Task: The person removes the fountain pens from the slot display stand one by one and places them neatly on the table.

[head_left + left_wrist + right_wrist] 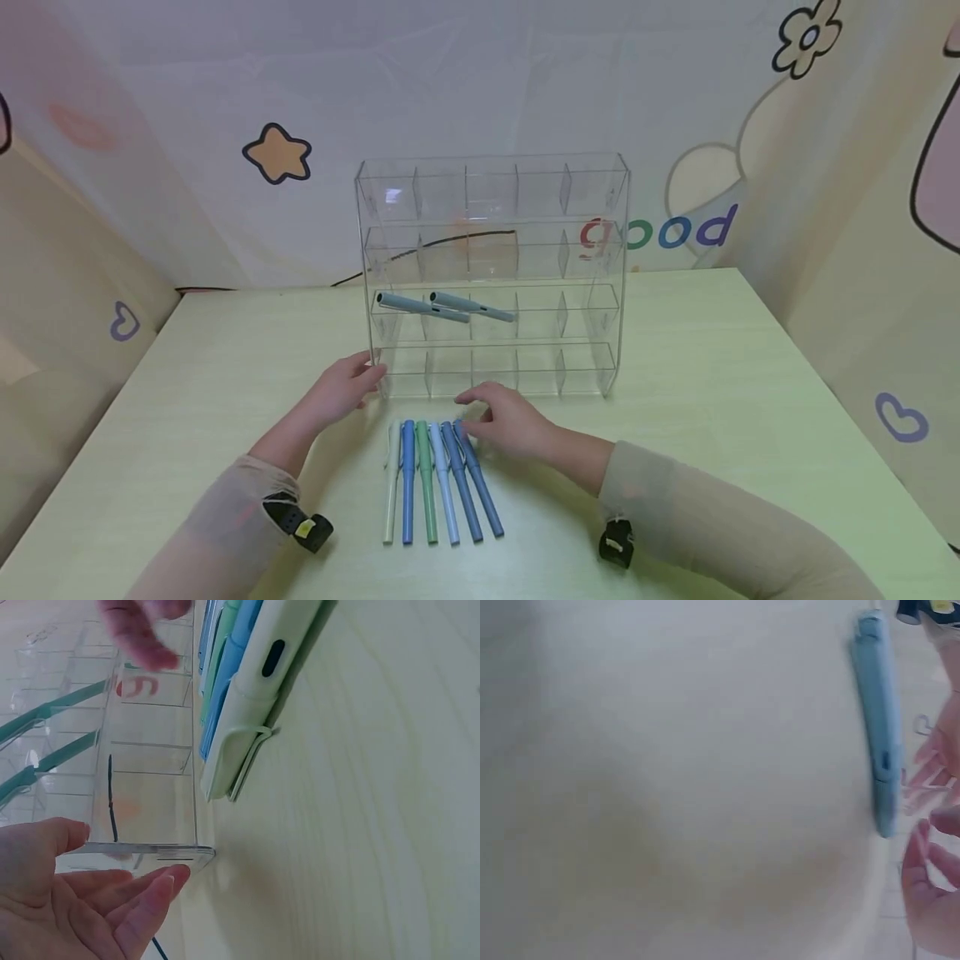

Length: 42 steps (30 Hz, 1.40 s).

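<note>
A clear acrylic display rack (491,342) with several tiers of compartments stands upright on the table. My left hand (348,387) grips its lower left side panel, thumb on one face and fingers on the other, as the left wrist view (97,892) shows. Two grey-teal pens (423,307) lie slanting across the second tier from the bottom. In front of the rack is a row of several capped pens, among them a pale green pen (392,483), a green pen (427,483) and a dark blue pen (480,479) at the right end. By that pen's cap is my right hand (517,421), fingers loosely bent, holding nothing.
A printed cloth backdrop (450,75) rises behind the table and along both sides. Pale wood-grain tabletop (697,375) extends to the left and right of the rack. Each forearm wears a small black wrist camera (617,543).
</note>
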Motion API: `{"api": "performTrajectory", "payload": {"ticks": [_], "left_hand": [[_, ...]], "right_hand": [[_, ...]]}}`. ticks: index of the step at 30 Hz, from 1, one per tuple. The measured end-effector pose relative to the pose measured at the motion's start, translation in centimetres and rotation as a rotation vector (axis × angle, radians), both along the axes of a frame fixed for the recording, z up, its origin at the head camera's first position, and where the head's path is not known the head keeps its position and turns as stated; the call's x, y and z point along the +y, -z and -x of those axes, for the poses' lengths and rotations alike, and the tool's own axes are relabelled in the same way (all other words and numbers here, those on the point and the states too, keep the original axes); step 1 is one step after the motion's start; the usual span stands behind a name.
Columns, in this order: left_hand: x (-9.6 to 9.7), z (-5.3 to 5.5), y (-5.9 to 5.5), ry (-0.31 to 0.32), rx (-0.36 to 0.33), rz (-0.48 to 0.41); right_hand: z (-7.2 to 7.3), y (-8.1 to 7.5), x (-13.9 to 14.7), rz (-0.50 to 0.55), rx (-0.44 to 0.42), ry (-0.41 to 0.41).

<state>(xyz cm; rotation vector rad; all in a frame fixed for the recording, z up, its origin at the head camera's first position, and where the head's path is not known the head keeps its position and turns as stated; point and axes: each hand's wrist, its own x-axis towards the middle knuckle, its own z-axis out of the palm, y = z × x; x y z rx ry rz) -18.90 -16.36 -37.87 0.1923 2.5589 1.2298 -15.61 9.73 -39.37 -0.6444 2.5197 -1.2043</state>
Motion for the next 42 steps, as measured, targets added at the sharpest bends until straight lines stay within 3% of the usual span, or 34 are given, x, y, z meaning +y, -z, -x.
{"api": "performTrajectory", "payload": {"ticks": [2,6,9,12,19,22,26,31,37,40,42], "left_hand": [[0.0,0.1,0.0,0.006,0.023,0.004],[-0.1,0.1,-0.2,0.031,0.036,0.011],[-0.2,0.1,-0.3,0.053,0.027,0.022],[-0.3,0.1,-0.3,0.076,0.016,0.032],[-0.5,0.0,0.1,0.122,-0.026,-0.004],[-0.5,0.1,0.3,0.138,-0.034,-0.023],[-0.3,0.1,0.2,0.144,-0.054,-0.033],[-0.2,0.0,0.0,0.141,-0.082,-0.044],[-0.3,0.0,0.0,0.132,-0.083,-0.041],[-0.4,0.1,0.2,0.130,-0.082,-0.043],[-0.4,0.1,0.3,0.128,-0.082,-0.046]], "right_hand": [[0.2,-0.8,0.2,0.070,0.057,0.039],[1.0,-2.9,0.6,0.190,0.270,0.104],[2.2,-4.7,0.7,0.224,0.447,0.129],[3.7,-6.1,0.7,0.214,0.555,0.135],[6.5,-6.9,-0.2,-0.015,0.521,0.105],[6.8,-6.8,-0.5,-0.108,0.513,0.111],[6.7,-7.0,-0.5,-0.122,0.541,0.135],[6.5,-7.4,0.2,0.014,0.658,0.134],[5.9,-8.5,1.2,0.319,0.811,0.119],[5.0,-9.3,1.9,0.443,0.819,0.133],[4.0,-9.8,2.3,0.501,0.765,0.145]]}}
